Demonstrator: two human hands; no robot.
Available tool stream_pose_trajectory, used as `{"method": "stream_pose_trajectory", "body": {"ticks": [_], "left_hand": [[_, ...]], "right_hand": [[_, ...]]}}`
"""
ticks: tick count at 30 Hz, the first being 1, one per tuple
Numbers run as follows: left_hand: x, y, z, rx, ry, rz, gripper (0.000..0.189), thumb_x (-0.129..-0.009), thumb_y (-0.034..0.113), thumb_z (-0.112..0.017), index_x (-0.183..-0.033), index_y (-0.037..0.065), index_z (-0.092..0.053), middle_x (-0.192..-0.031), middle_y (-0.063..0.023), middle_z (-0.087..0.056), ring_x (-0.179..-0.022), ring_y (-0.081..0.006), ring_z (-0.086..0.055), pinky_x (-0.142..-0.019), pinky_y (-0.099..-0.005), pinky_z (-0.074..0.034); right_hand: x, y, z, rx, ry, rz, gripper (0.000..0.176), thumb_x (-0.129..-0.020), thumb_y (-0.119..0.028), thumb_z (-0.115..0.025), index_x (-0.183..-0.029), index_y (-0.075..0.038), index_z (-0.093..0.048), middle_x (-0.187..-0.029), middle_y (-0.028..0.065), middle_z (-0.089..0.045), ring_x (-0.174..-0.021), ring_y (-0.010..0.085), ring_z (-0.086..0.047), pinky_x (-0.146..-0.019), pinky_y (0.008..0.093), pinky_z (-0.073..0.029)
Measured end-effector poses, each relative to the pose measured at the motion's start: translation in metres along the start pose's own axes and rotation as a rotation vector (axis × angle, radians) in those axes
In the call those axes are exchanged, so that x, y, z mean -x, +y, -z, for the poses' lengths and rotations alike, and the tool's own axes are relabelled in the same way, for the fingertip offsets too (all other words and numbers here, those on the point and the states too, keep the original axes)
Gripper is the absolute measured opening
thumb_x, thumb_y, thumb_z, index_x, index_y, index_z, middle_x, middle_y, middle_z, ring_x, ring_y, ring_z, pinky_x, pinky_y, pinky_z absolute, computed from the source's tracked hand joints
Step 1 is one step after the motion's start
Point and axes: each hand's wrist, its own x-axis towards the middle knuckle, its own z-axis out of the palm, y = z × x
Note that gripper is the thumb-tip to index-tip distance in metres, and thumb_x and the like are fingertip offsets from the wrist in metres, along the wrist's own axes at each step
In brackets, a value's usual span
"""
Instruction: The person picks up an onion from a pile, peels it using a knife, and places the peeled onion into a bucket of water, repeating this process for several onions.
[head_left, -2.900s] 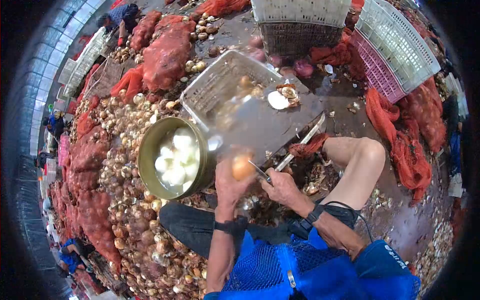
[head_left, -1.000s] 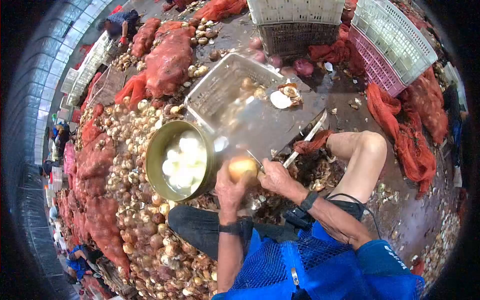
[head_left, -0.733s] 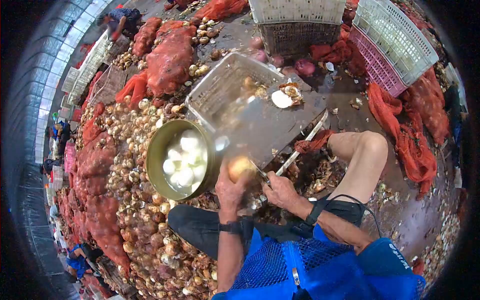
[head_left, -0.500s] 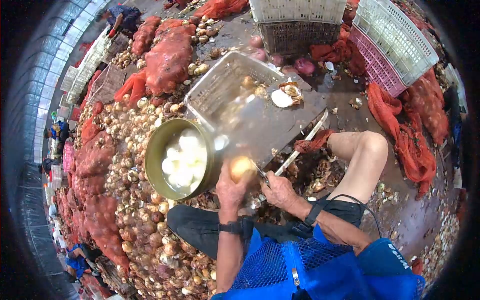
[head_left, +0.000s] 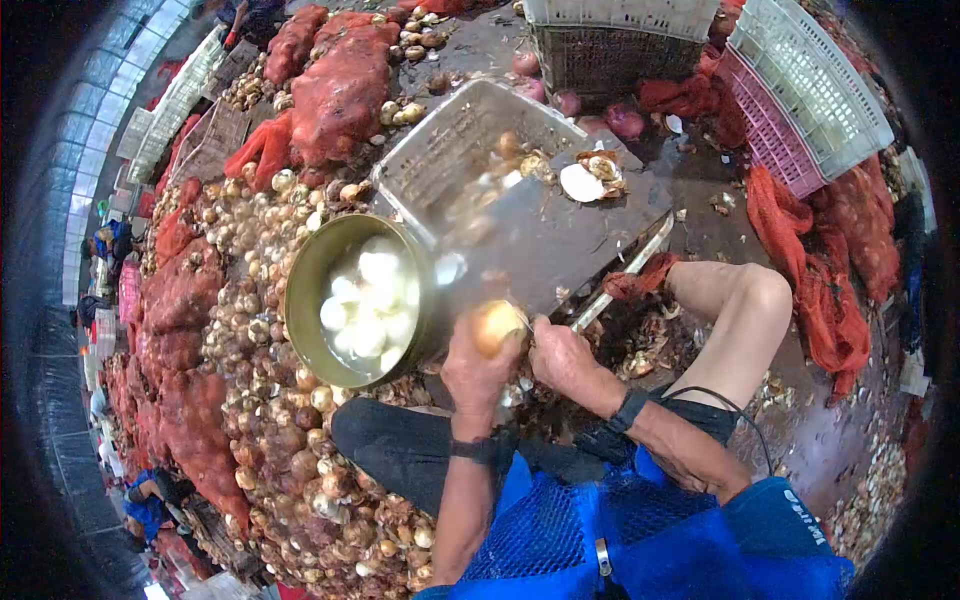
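Observation:
My left hand [head_left: 474,372] holds a yellowish onion [head_left: 497,325] up in front of me, fingers wrapped under it. My right hand [head_left: 563,357] is closed on a small knife whose blade tip touches the onion's right side; most of the blade is hidden. Just left of the hands stands a round metal basin [head_left: 305,290] with several peeled white onions [head_left: 368,305] in water. Behind the hands lies a grey board [head_left: 560,240] with a cut onion half [head_left: 581,183] and peel on it.
A big heap of unpeeled onions [head_left: 270,400] and red mesh sacks [head_left: 335,85] fills the left. A metal tray [head_left: 450,150] lies behind the basin. White and pink crates [head_left: 800,90] stand at the back right. Peel litters the wet floor by my bare knee [head_left: 745,300]. Other people crouch far left.
My right hand slid away from the onion and has come back against it with the knife. The onion has turned slightly in my left hand. The view has shifted a little.

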Motion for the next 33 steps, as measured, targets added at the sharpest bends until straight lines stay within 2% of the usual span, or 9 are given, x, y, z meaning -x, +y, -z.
{"method": "stream_pose_trajectory", "body": {"ticks": [4,11,13,17,20,22,26,28,33], "left_hand": [[0.001,-0.001,-0.003,-0.115,0.029,0.045,0.061,-0.072,0.036,-0.081,-0.119,0.005,-0.059,-0.100,-0.0157,-0.070,-0.087,-0.0302,-0.069,-0.077,-0.0369,-0.055],[0.000,-0.013,0.008,0.005,0.012,-0.089,0.069,-0.073,0.034,-0.081,-0.127,0.001,-0.054,-0.110,-0.0205,-0.066,-0.097,-0.0297,-0.067,-0.082,-0.0366,-0.054],[0.002,-0.006,0.020,0.120,-0.148,0.058,0.074,-0.073,0.033,-0.080,-0.132,0.001,-0.050,-0.114,-0.0208,-0.065,-0.103,-0.0291,-0.066,-0.088,-0.0377,-0.053],[0.016,-0.009,0.030,0.022,-0.200,0.072,0.077,-0.074,0.033,-0.079,-0.135,0.000,-0.046,-0.122,-0.0221,-0.061,-0.111,-0.0289,-0.062,-0.094,-0.0388,-0.050],[0.021,-0.014,0.025,0.014,-0.172,0.048,0.081,-0.074,0.034,-0.079,-0.138,0.000,-0.042,-0.128,-0.0221,-0.057,-0.117,-0.0309,-0.058,-0.097,-0.0394,-0.047],[0.023,-0.010,0.019,-0.222,-0.092,0.086,0.087,-0.072,0.036,-0.080,-0.139,-0.001,-0.041,-0.130,-0.0236,-0.054,-0.117,-0.0344,-0.056,-0.097,-0.0398,-0.047],[0.020,-0.018,0.012,-0.173,-0.037,0.132,0.091,-0.069,0.038,-0.082,-0.139,-0.002,-0.040,-0.125,-0.0256,-0.055,-0.114,-0.0371,-0.057,-0.095,-0.0408,-0.047],[0.021,-0.013,0.014,-0.137,-0.033,-0.038,0.092,-0.067,0.036,-0.083,-0.139,-0.003,-0.040,-0.121,-0.0267,-0.055,-0.109,-0.0377,-0.058,-0.093,-0.0423,-0.048],[0.024,-0.006,0.018,-0.071,-0.044,-0.149,0.090,-0.066,0.026,-0.083,-0.139,-0.003,-0.039,-0.115,-0.0249,-0.056,-0.104,-0.0388,-0.058,-0.091,-0.0439,-0.049]], "right_hand": [[-0.008,0.000,0.002,0.011,0.047,0.077,0.011,-0.081,-0.006,-0.055,-0.086,0.004,-0.052,-0.071,0.0286,-0.063,-0.072,0.0468,-0.065,-0.063,0.0539,-0.053],[0.029,0.021,-0.010,0.075,-0.031,-0.007,0.016,-0.080,-0.009,-0.060,-0.090,0.004,-0.058,-0.077,0.0272,-0.066,-0.073,0.0432,-0.068,-0.062,0.0506,-0.055],[0.032,0.022,-0.007,0.064,-0.027,-0.014,0.016,-0.081,-0.009,-0.059,-0.090,0.004,-0.057,-0.077,0.0267,-0.066,-0.073,0.0435,-0.068,-0.063,0.0513,-0.055],[0.039,0.018,-0.009,0.037,-0.016,0.034,0.017,-0.083,-0.010,-0.055,-0.092,0.004,-0.056,-0.077,0.0260,-0.067,-0.075,0.0436,-0.068,-0.065,0.0524,-0.054],[0.041,0.019,-0.010,0.031,-0.018,0.066,0.015,-0.084,-0.009,-0.052,-0.090,0.004,-0.054,-0.074,0.0263,-0.066,-0.072,0.0428,-0.067,-0.063,0.0527,-0.054],[0.042,0.019,-0.011,-0.001,-0.014,0.101,0.014,-0.084,-0.010,-0.051,-0.089,0.004,-0.053,-0.073,0.0263,-0.065,-0.071,0.0427,-0.067,-0.062,0.0528,-0.053],[0.040,0.023,0.004,0.016,0.008,0.106,0.015,-0.085,-0.013,-0.054,-0.088,0.002,-0.052,-0.068,0.0258,-0.063,-0.066,0.0443,-0.065,-0.060,0.0538,-0.052],[0.038,0.025,0.010,-0.051,0.074,0.114,0.020,-0.085,-0.018,-0.056,-0.089,0.000,-0.051,-0.068,0.0274,-0.061,-0.068,0.0470,-0.063,-0.063,0.0558,-0.051],[0.038,0.005,0.021,-0.078,0.032,0.166,0.025,-0.086,-0.022,-0.056,-0.089,0.002,-0.049,-0.071,0.0290,-0.061,-0.071,0.0491,-0.062,-0.065,0.0565,-0.050]]}}
